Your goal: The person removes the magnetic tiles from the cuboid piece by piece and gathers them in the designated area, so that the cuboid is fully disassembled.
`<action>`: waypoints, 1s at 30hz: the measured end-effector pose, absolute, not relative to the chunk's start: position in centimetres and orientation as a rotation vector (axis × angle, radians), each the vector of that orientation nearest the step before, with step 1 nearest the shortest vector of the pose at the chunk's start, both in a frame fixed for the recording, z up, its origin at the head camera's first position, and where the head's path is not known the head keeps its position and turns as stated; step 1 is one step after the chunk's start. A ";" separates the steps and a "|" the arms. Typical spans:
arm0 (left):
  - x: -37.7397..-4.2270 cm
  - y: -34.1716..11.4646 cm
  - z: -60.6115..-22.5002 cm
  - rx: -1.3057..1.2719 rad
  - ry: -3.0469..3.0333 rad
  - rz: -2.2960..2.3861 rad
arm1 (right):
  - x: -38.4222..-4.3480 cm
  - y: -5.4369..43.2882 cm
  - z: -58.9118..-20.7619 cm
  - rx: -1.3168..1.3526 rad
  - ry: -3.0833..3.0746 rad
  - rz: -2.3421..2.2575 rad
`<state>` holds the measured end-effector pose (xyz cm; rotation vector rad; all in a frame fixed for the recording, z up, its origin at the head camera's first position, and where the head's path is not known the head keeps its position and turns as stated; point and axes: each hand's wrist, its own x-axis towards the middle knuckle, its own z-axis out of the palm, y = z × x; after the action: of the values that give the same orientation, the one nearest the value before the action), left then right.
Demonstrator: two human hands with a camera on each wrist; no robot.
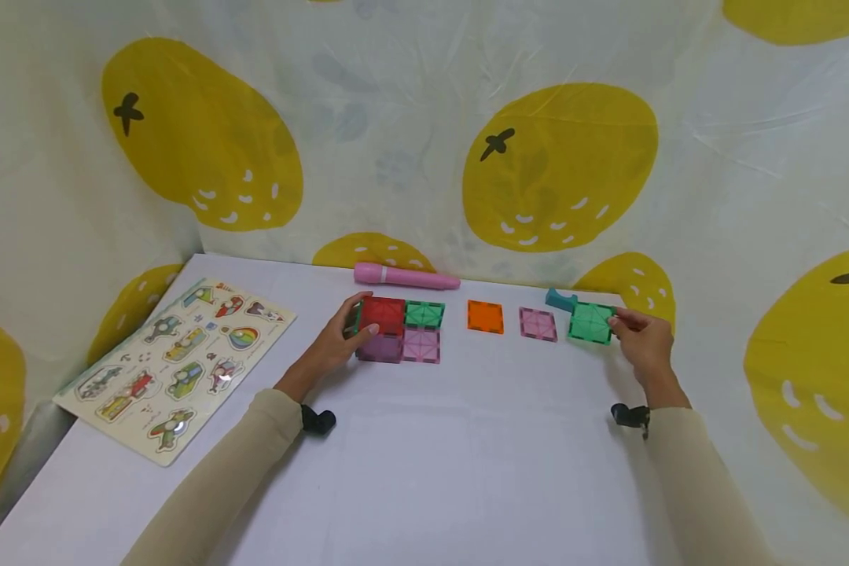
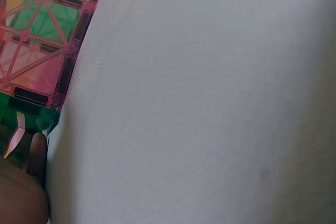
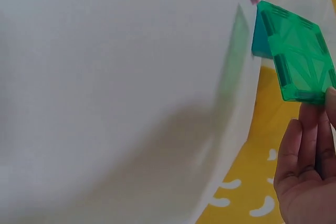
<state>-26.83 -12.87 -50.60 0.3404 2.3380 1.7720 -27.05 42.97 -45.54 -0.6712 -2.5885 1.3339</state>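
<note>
My left hand (image 1: 339, 336) holds the left side of a group of see-through magnetic tiles. Its thumb lies across the front, near the lower edge of the red tile (image 1: 384, 314), with the other fingers round the far left side. A purple tile (image 1: 380, 348), a pink tile (image 1: 421, 346) and a green tile (image 1: 424, 314) belong to the same group. In the left wrist view, a green tile (image 2: 31, 113) meets the fingers. Over on the right, my right hand (image 1: 646, 342) pinches a green square magnetic tile (image 1: 589, 324) by its right edge, tilted up above the table.
An orange tile (image 1: 484, 317) and a pink tile (image 1: 538, 324) lie apart between the hands. Behind are a pink wand-like stick (image 1: 406, 277) and a teal piece (image 1: 559, 299). A picture puzzle board (image 1: 205, 338) lies at the left. Fruit-patterned cloth (image 1: 396, 157) hangs behind the white table (image 1: 467, 472).
</note>
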 end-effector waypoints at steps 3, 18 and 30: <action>-26.9 -12.9 -50.7 0.341 2.335 1.771 | -27.6 43.6 -46.0 -0.747 -2.596 1.338; -26.8 -12.8 -50.6 0.362 2.300 1.812 | -29.8 45.2 -47.4 -1.009 -2.505 1.482; -26.7 -12.9 -50.6 0.377 2.322 1.802 | -31.4 46.6 -48.5 -1.142 -2.488 1.551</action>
<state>-26.72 -12.86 -50.62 0.3774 2.3221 1.8025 -31.39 46.61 -48.52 -1.1424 -2.4879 1.5510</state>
